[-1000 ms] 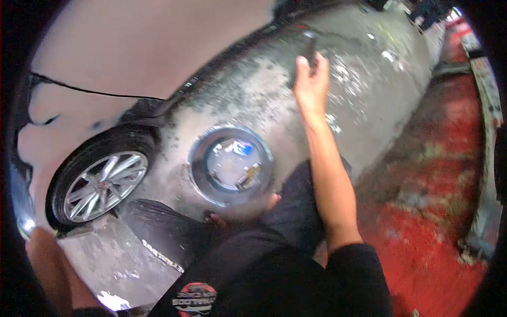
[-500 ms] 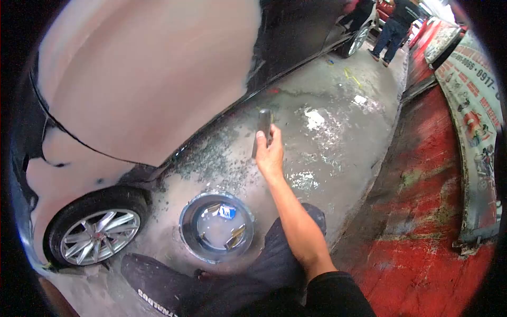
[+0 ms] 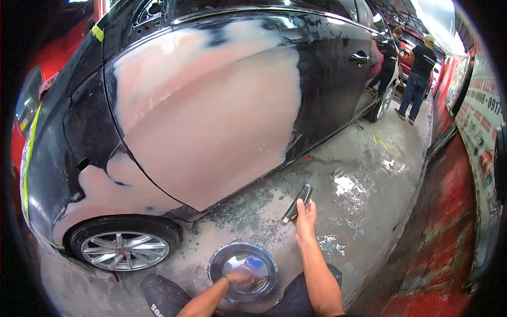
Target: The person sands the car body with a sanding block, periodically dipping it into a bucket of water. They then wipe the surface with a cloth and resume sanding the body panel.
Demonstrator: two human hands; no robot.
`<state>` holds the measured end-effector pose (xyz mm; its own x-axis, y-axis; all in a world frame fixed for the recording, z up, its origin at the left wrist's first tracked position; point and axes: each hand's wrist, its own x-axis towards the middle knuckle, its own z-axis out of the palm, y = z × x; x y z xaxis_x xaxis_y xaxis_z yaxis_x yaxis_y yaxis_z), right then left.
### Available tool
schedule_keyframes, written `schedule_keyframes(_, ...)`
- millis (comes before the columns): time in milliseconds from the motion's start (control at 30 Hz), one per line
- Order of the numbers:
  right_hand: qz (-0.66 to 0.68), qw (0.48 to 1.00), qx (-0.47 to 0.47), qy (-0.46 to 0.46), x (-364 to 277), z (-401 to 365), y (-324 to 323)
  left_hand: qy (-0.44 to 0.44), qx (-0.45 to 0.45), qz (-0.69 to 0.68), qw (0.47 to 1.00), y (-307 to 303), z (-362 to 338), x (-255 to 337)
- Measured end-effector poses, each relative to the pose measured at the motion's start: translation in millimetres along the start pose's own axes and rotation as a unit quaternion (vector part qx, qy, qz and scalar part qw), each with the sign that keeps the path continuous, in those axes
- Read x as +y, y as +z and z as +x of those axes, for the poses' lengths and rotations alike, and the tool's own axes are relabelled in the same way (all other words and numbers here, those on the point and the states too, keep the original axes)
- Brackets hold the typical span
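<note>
My right hand [image 3: 306, 217] is wrapped round a long dark sanding block [image 3: 299, 203], held tilted above the wet floor. My left hand [image 3: 241, 277] is down in the round basin [image 3: 213, 259], smeared by motion, so its fingers cannot be made out. Cloudy water fills the basin. A blue-labelled piece [image 3: 253, 262] shows in it beside my left hand. In front of me stands a dark car door with a large patch of pinkish-beige filler [image 3: 232, 121], and neither hand touches it.
A silver-spoked wheel [image 3: 125, 250] is left of the basin. Along the right runs a worn red wall [image 3: 422, 232] with a printed banner [image 3: 483, 95]. Two people stand far back, one person [image 3: 421, 68] beside the car. The concrete floor [image 3: 369, 206] has wet patches.
My left hand has come into view and reached into the basin. The view has tipped upward, showing more of the car. My right hand still grips the sanding block, now more slanted.
</note>
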<state>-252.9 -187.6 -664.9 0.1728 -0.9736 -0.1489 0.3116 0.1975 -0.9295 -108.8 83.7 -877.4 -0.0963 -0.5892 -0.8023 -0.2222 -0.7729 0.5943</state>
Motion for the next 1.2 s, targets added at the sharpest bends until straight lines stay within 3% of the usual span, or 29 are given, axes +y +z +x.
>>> schedule_keyframes(33, 0.006, 1.000, 0.004, -0.005, 0, -4, -1, 0.014, -0.019, -0.044, 0.999, 9, 30, -35)
schedule_keyframes(67, 0.010, 1.000, 0.010, -0.008, 1, -7, -3, 0.021, -0.006, 0.058, 0.998, 7, 61, -68)
schedule_keyframes(100, 0.014, 1.000, 0.015, -0.002, -8, -15, -1, 0.037, 0.061, 0.119, 0.990, 13, 67, -82)
schedule_keyframes(200, 0.016, 1.000, 0.003, -0.007, -30, -37, 3, 0.004, 0.129, 0.226, 0.966, 20, 78, -93)
schedule_keyframes(267, 0.003, 1.000, -0.002, -0.012, -27, -41, 2, -0.032, 0.062, 0.222, 0.973, 14, 86, -96)
schedule_keyframes(333, -0.005, 1.000, -0.013, -0.020, -21, -35, -5, -0.051, -0.070, 0.166, 0.982, -9, 92, -89)
schedule_keyframes(400, -0.021, 1.000, -0.005, -0.005, -7, -18, -11, -0.062, -0.051, -0.019, 0.997, -49, 31, 0)
schedule_keyframes(433, -0.028, 1.000, -0.001, 0.003, -1, -13, -8, 0.022, 0.006, 0.051, 0.998, -68, -56, 105)
schedule_keyframes(467, -0.060, 0.998, 0.009, -0.013, -2, -13, 1, 0.200, 0.023, 0.031, 0.979, -89, -111, 170)
schedule_keyframes(500, -0.094, 0.995, 0.019, -0.029, -3, -13, 10, 0.200, 0.126, 0.080, 0.968, -103, -167, 243)
schedule_keyframes(533, -0.128, 0.990, 0.028, -0.050, -7, -10, 21, 0.336, 0.164, 0.101, 0.922, -121, -211, 297)
schedule_keyframes(567, -0.114, 0.987, -0.022, -0.113, 7, -1, 30, 0.401, 0.216, 0.097, 0.885, -130, -257, 347)
schedule_keyframes(600, -0.144, 0.978, -0.020, -0.150, 5, 1, 54, 0.463, 0.304, 0.180, 0.813, -135, -307, 394)
schedule_keyframes(633, -0.033, 0.990, -0.079, -0.114, -50, -33, 92, 0.524, 0.373, 0.292, 0.708, -147, -349, 432)
schedule_keyframes(667, -0.075, 0.961, -0.084, -0.254, -41, -22, 119, 0.511, 0.416, 0.367, 0.657, -166, -380, 460)
schedule_keyframes(733, -0.100, 0.937, -0.074, -0.325, -90, -52, 181, 0.494, 0.506, 0.489, 0.510, -195, -429, 500)
schedule_keyframes(800, -0.113, 0.914, -0.051, -0.386, -105, -66, 238, 0.401, 0.574, 0.615, 0.363, -221, -471, 512)
schedule_keyframes(867, -0.118, 0.894, -0.033, -0.432, -98, -80, 273, 0.350, 0.582, 0.689, 0.252, -249, -497, 497)
schedule_keyframes(900, -0.127, 0.883, -0.029, -0.451, -93, -86, 284, 0.276, 0.563, 0.728, 0.278, -255, -513, 489)
schedule_keyframes(1033, -0.169, 0.844, 0.017, -0.509, -89, -40, 283, 0.238, 0.531, 0.765, 0.275, -285, -520, 449)
schedule_keyframes(1133, -0.201, 0.841, 0.153, -0.478, -145, 80, 255, 0.227, 0.594, 0.739, 0.224, -291, -498, 439)
schedule_keyframes(1200, -0.174, 0.845, 0.200, -0.464, -163, 174, 230, 0.229, 0.603, 0.732, 0.219, -291, -496, 441)
